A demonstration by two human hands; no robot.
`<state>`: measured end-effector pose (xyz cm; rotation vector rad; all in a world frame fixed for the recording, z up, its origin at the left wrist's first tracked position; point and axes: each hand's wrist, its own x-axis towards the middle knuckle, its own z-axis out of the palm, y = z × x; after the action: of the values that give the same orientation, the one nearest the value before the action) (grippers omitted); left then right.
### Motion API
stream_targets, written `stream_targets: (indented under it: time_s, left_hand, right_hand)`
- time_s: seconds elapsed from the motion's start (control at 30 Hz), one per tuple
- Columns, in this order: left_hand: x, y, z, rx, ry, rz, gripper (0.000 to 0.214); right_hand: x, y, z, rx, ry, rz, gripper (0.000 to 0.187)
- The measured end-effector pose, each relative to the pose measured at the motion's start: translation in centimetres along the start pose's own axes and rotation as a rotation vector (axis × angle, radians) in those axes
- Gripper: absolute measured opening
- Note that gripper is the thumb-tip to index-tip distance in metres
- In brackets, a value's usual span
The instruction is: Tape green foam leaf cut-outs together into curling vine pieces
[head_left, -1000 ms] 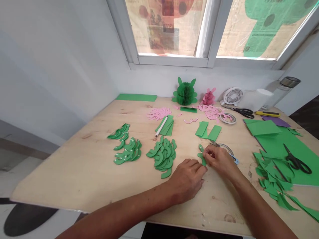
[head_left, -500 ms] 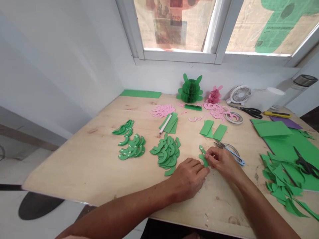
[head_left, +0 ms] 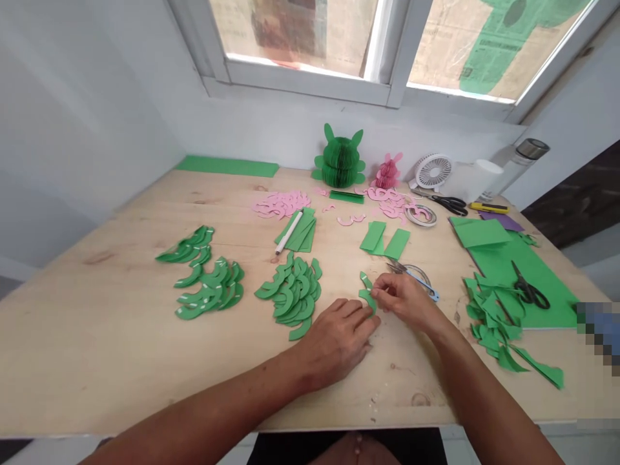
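Note:
A small curved green paper piece [head_left: 367,295] with a white strip near its top lies between my two hands. My left hand [head_left: 334,339] rests on the table, fingers bent together, its fingertips holding down the lower end of that piece. On the other side, my right hand [head_left: 402,297] is closed in a pinch at the piece's right edge; what sits between thumb and finger is too small to make out. Left of my hands is a heap of green paper arcs [head_left: 295,290]. Farther left, more green arcs [head_left: 210,287] carry white strips.
Small scissors [head_left: 397,265], a blue cutter [head_left: 426,284] and a tape roll [head_left: 420,215] lie beyond my right hand. Green scraps [head_left: 494,323] and black scissors [head_left: 530,290] are at right. A white pen [head_left: 289,231], pink arcs [head_left: 281,205] and a green honeycomb figure [head_left: 340,161] stand farther back.
The view has swung to the right and tilted slightly, so everything appears shifted left. Both hands stay at the same green piece with hardly any movement. A blurred-out patch now shows at the right edge.

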<state>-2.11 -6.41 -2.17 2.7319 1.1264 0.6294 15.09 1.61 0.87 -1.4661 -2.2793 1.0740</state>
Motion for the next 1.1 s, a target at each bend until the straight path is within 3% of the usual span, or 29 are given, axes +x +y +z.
stream_targets:
  time_s: [0.43, 1.1]
  left_hand:
    - [0.01, -0.13, -0.24, -0.058, 0.006, -0.022, 0.026]
    - [0.15, -0.19, -0.41, -0.105, -0.019, -0.048, 0.029]
  right_hand:
    - [-0.31, -0.21, -0.10, -0.206, -0.055, -0.084, 0.014]
    - [-0.20, -0.64, 0.23, -0.296, -0.049, -0.055, 0.012]
